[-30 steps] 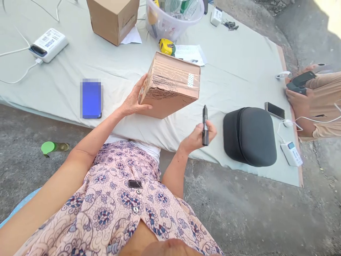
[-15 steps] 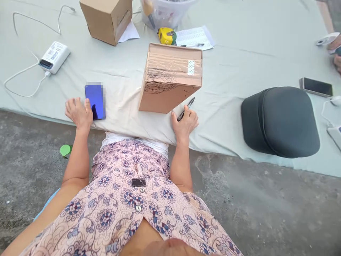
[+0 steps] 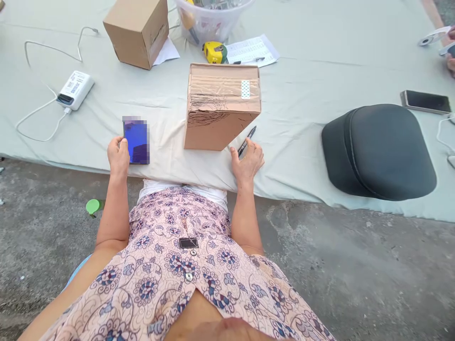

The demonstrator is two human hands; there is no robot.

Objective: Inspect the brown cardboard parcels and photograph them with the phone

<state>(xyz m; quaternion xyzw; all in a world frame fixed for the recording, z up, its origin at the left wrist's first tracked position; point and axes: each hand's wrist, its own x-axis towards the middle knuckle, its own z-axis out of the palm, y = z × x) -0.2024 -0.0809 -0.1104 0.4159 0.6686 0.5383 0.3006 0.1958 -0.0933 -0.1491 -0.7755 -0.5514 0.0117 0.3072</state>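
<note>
My left hand is closed on the left edge of a smartphone, thumb on top. The phone's screen is lit blue, and part of it is blurred out. My right hand rests on the cloth with thumb and fingers apart. Between them lies a black marker, which the fingers seem to touch without gripping. Just beyond the marker a brown taped cardboard box stands upright, with black scribbles and a small patterned sticker.
Behind stand another cardboard box, a clear plastic tub, a yellow tape measure and printed paper. A white power bank with cable lies left. A black rounded case, another phone and a person's hand are right.
My left hand has gone from lying spread beside the phone to gripping its edge. The phone has shifted slightly right and tilted. My right hand stays by the marker; the view has shifted a little.
</note>
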